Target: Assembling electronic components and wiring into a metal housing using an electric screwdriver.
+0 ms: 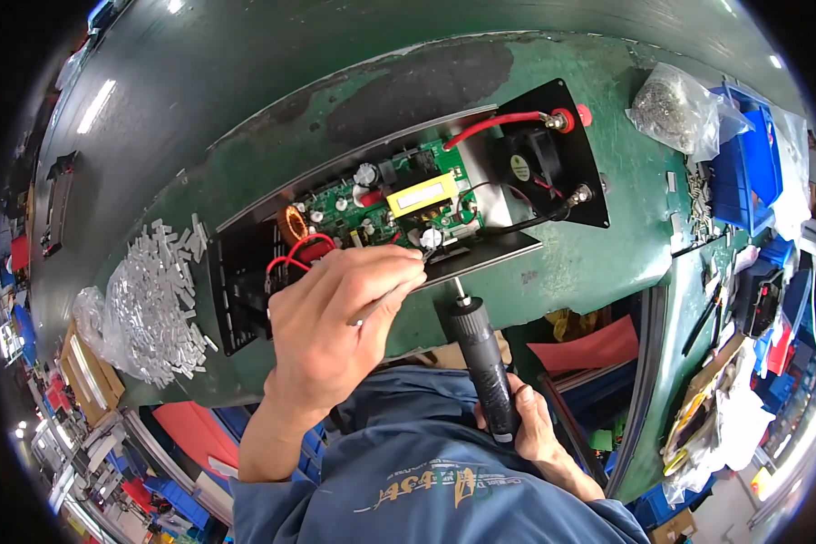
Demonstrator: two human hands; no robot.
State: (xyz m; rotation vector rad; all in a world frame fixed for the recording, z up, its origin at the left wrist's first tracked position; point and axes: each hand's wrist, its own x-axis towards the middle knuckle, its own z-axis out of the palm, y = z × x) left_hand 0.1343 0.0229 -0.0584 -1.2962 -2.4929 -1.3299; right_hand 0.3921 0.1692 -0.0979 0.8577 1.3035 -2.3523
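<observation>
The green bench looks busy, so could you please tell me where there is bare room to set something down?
Bare bench lies between the case and the loose parts at right, and behind the case around the dark stain. It is crowded at left with metal pieces, and in front by the left hand and screwdriver.

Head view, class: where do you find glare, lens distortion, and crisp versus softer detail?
Head view: a white streak of glare on the dark, glossy surface at upper left; head view: the far edge of the worn green worktop bowing, with black corners around the image; head view: the yellow rectangular block fairly crisp, the small clutter at the left rim softer.
</observation>
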